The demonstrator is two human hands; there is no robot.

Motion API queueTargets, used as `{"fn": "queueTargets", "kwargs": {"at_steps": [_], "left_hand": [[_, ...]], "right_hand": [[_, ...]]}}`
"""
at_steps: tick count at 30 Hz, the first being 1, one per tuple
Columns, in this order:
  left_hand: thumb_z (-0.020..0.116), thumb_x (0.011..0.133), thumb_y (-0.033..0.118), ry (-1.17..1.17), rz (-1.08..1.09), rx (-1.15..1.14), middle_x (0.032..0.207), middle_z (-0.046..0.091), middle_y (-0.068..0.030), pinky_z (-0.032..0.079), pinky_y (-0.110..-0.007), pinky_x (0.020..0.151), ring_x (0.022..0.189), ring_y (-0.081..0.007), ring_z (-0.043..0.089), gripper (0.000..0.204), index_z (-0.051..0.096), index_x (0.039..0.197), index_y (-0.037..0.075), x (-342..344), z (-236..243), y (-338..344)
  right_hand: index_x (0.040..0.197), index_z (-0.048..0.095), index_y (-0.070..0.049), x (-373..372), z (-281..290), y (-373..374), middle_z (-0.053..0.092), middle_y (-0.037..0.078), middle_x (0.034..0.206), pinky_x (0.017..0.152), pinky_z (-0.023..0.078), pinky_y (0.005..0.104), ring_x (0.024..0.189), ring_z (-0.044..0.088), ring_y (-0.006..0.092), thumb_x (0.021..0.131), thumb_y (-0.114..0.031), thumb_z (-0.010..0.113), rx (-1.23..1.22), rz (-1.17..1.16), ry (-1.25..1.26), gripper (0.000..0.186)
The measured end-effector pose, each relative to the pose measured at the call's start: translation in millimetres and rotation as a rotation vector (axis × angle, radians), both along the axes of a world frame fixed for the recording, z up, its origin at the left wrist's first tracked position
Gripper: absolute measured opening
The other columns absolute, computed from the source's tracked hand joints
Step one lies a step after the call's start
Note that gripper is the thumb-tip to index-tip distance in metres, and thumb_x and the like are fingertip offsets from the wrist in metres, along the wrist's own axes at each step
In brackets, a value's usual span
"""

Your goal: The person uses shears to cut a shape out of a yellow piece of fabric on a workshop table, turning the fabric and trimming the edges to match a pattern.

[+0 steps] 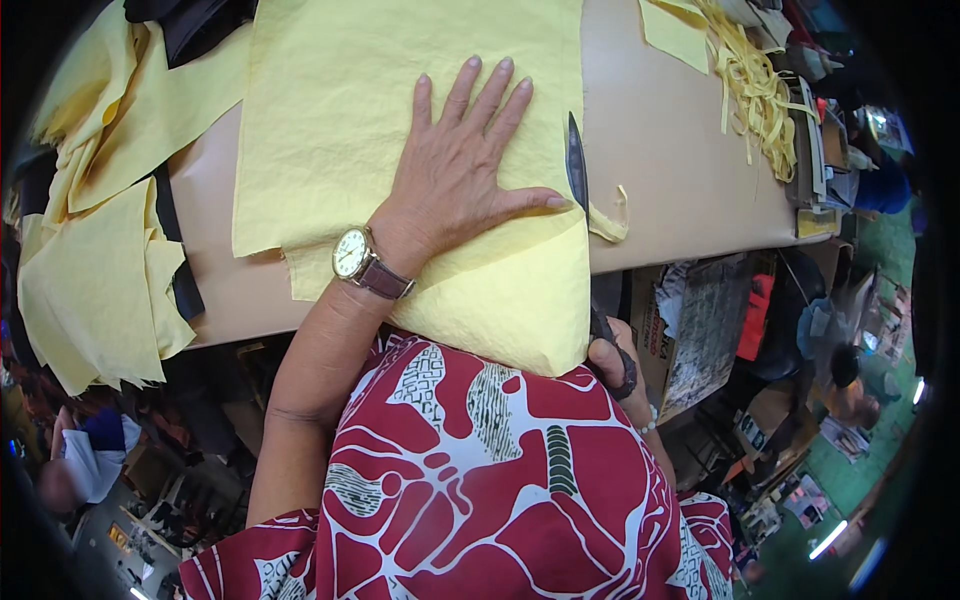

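A large sheet of yellow fabric (330,110) lies on the tan table, its near end hanging over the front edge against my body. My left hand (455,165) rests flat on it with the fingers spread, thumb beside the cut edge. Low on the right, my right hand (612,365) grips the dark handles of a pair of scissors (577,165), partly hidden behind the fabric. The dark blades point away from me along the fabric's right edge. A thin yellow strip (612,220) curls on the table just right of the blades.
More yellow cloth (100,290) is heaped at the left, draping over the table (690,190) edge. A tangle of yellow strips (755,90) and a small yellow piece (675,35) lie at the far right. Boxes (700,320) stand below the table on the right.
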State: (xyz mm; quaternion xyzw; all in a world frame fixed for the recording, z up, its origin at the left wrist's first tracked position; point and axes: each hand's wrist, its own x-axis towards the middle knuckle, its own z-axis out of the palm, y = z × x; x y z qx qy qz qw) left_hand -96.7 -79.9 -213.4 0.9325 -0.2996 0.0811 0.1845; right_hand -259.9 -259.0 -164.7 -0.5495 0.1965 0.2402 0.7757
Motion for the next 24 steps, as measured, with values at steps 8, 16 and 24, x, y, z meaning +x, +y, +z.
{"fn": "queueTargets", "kwargs": {"at_steps": [8,16,24], "left_hand": [[0.044,0.080,0.063,0.088,0.029,0.035,0.144,0.027,-0.0125,0.015,-0.057,0.104,0.133,-0.0318,0.021,0.081,0.030,0.138,0.009,-12,8,1],[0.039,0.089,0.052,0.115,0.087,-0.004,0.144,0.026,-0.0111,0.012,-0.055,0.105,0.134,-0.0300,0.020,0.065,0.030,0.138,0.012,-23,8,-3],[0.039,0.090,0.047,0.100,0.088,0.022,0.145,0.024,-0.0096,0.011,-0.054,0.106,0.135,-0.0286,0.018,0.060,0.030,0.139,0.014,-24,4,-4]], "right_hand": [[0.112,0.051,0.008,22,4,9,0.059,0.010,0.101,0.079,0.043,0.0243,0.090,0.055,0.0125,0.077,-0.047,0.064,-0.037,0.015,0.015,0.067],[0.108,0.053,0.008,18,1,10,0.061,0.009,0.095,0.075,0.045,0.0241,0.083,0.057,0.0121,0.078,-0.045,0.064,-0.090,0.004,0.015,0.061],[0.106,0.055,0.008,17,8,16,0.063,0.009,0.095,0.075,0.046,0.0230,0.082,0.058,0.0106,0.080,-0.032,0.067,-0.109,-0.009,0.094,0.050]]}}
